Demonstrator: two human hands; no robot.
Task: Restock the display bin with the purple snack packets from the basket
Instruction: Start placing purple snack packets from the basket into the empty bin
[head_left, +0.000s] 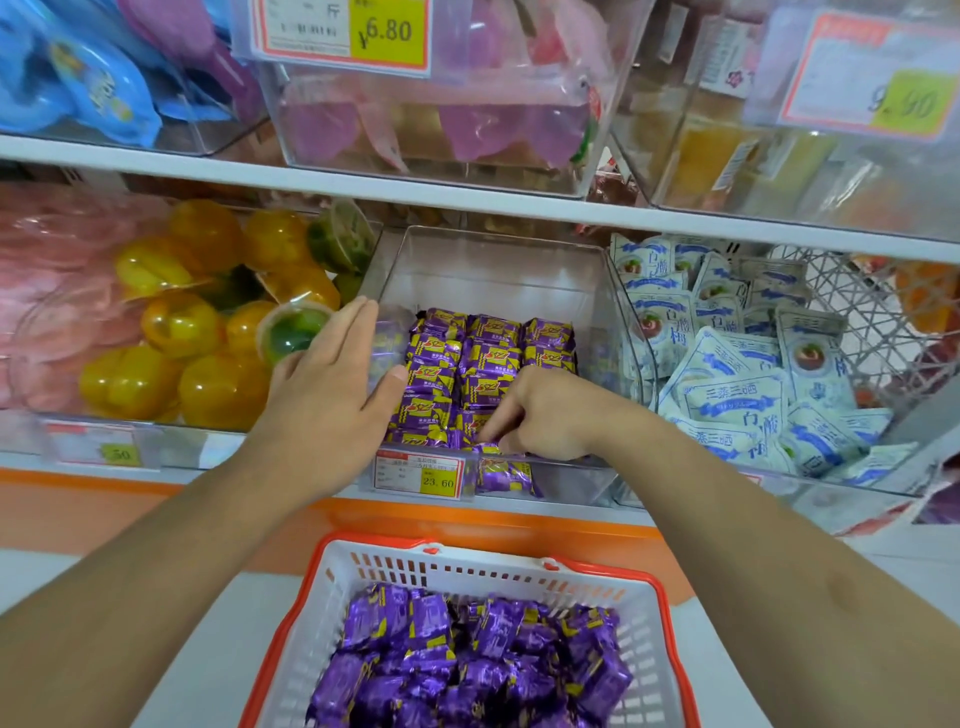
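A clear display bin (597, 291) on the lower shelf holds rows of purple snack packets (493, 353) in its front half; its back half is bare. My left hand (332, 374) lies with straight fingers against the bin's left wall, thumb over the edge. At the bin's front row my right hand (545, 415) curls its fingers down and pinches a purple packet (488, 448). Below, a white basket with an orange rim (467, 566) holds several loose purple packets (467, 660).
A bin of yellow and green jelly cups (182, 322) stands left of the display bin. A bin of white-and-blue packets (753, 374) stands to its right. A shelf board (467, 200) hangs just above. A price tag (418, 475) is clipped to the bin's front.
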